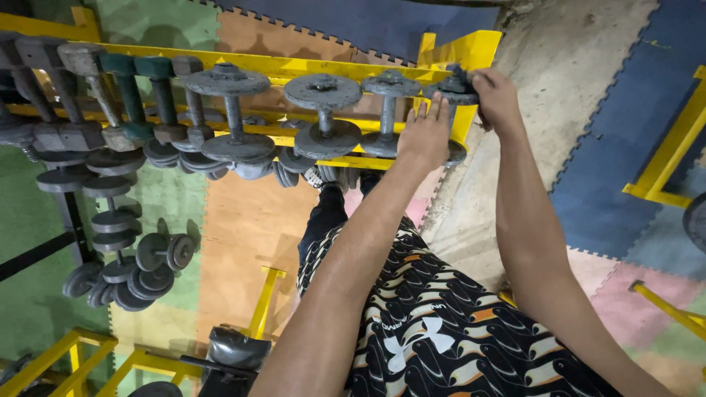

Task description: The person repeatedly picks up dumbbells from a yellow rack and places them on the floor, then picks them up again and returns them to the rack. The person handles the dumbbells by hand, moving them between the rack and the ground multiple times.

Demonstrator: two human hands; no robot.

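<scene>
Shirt [456, 331]: patterned black cloth with bird figures, seen closest to the lens, at the bottom middle.
Floor dumbbells [140, 265]: a loose cluster of grey round-plate dumbbells is laid on the green and tan foam mats at the lower left.
Rack [294, 68]: a yellow steel rack is run across the upper part of the view, with a row of dumbbells laid across its two rails, handles crosswise to the rails.
Row on rack: hexagonal-ended weights are set at the far left, then green-ended ones, then grey round-plate ones toward the right.
Left hand [425, 136]: fingers are held straight and spread, laid flat against the front rail beside the end dumbbell; nothing is clasped.
End dumbbell [456, 92]: the last grey one at the right end of the rack, its long axis lying across the rails, one plate end toward the far rail and the other toward the wearer.
Right hand [496, 95]: the grip is closed around the far plate end of the end dumbbell.
Floor: bare concrete is seen to the right of the rack, with blue, pink and green mats beyond.
</scene>
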